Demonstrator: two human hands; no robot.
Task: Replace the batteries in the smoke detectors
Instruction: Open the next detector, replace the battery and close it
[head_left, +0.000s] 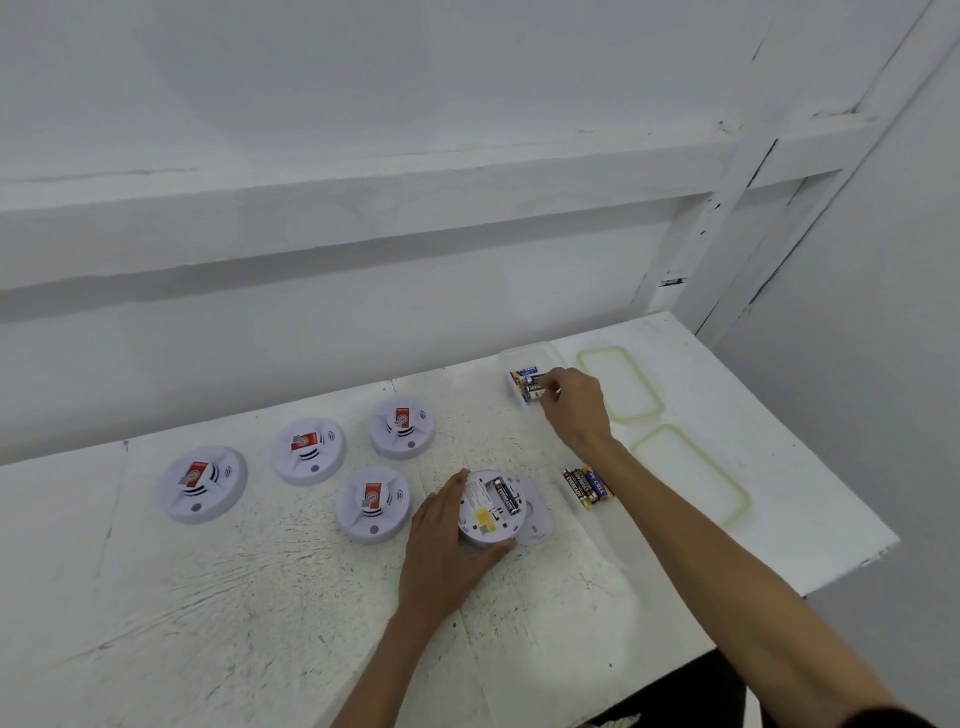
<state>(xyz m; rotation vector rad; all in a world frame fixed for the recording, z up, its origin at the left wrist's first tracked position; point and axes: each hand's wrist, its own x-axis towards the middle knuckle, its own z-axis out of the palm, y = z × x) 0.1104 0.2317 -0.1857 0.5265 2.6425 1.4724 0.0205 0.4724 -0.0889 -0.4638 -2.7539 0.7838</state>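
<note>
Scuffed white tabletop (234, 597), white painted wall (363, 156) behind. Left hand (447, 545) fingers grip open round white plastic smoke detector (491, 506); right hand (576, 410) fingers pinch battery (535, 387) in clear plastic box (519, 356).

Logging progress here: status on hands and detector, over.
Left hand holds overturned round white smoke detector, bay open. Right hand pinches battery in far clear plastic tub. Nothing blocking.

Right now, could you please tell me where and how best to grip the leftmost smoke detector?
I would take the leftmost smoke detector by its round rim, coming from above and spanning it: it lies flat on the table, a low disc with room all round.
</note>
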